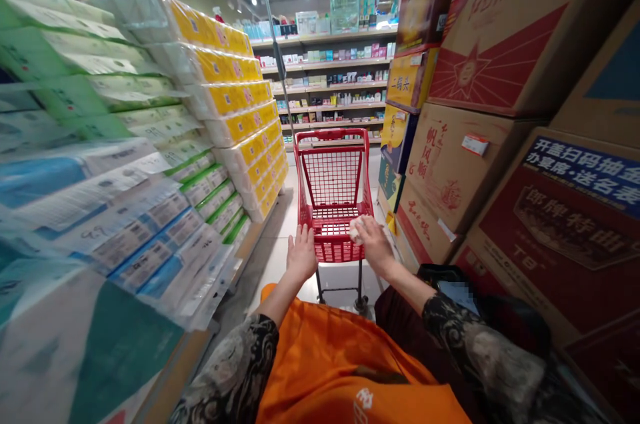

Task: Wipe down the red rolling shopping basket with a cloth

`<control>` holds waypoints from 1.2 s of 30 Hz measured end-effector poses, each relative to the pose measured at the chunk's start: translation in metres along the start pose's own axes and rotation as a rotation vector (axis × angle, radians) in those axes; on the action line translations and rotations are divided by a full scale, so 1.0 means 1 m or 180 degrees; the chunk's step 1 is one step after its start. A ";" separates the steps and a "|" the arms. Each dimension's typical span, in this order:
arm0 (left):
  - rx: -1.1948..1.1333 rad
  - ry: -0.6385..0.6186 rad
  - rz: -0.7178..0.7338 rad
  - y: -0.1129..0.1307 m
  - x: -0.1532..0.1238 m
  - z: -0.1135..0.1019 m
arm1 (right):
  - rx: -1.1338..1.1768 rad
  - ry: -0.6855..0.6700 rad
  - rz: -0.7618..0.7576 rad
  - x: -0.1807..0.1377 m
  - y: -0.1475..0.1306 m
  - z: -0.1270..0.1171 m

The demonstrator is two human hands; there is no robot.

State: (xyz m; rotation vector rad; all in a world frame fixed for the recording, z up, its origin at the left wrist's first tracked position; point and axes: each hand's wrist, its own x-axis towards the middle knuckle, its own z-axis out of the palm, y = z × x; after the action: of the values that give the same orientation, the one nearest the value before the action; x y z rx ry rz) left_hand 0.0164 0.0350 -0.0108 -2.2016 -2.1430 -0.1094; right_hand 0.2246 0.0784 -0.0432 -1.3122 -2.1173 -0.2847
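Observation:
A red wire shopping cart [333, 174] stands in the aisle straight ahead of me. My left hand [302, 254] rests on the cart's near edge with the fingers laid over it. My right hand [373, 243] is at the cart's near right corner, closed round a small white crumpled thing [355, 231], perhaps a cloth or tissue. I wear an orange apron [345, 361] and dark patterned sleeves.
Stacked packs of tissue paper [150, 144] fill the shelving on the left. Large cardboard boxes [500, 111] are piled high on the right. Shelves of small goods [333, 77] close the aisle's far end under a lit sign. A dark bag [450, 284] hangs by my right arm.

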 end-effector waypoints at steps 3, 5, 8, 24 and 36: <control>0.0016 -0.0085 0.0111 0.005 0.001 -0.006 | 0.0179 -0.0006 -0.0414 0.002 -0.045 0.018; 0.0044 -0.0102 0.0152 0.006 0.000 -0.009 | 0.0269 -0.0043 -0.0644 0.006 -0.059 0.023; 0.0077 -0.0094 0.0129 0.006 0.001 -0.008 | 0.0283 -0.0129 -0.0694 0.008 -0.038 0.016; 0.0204 -0.0194 0.0032 0.009 0.001 -0.008 | 0.0336 -0.0086 -0.0674 0.006 -0.040 0.012; 0.0240 -0.0152 0.0113 0.010 -0.002 -0.007 | 0.0319 -0.0067 -0.0541 0.011 -0.055 0.022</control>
State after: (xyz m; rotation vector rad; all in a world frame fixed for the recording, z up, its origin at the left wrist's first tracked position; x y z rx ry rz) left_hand 0.0266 0.0322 -0.0041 -2.2211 -2.0938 0.0257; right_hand 0.1652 0.0706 -0.0464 -1.0847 -2.2347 -0.2331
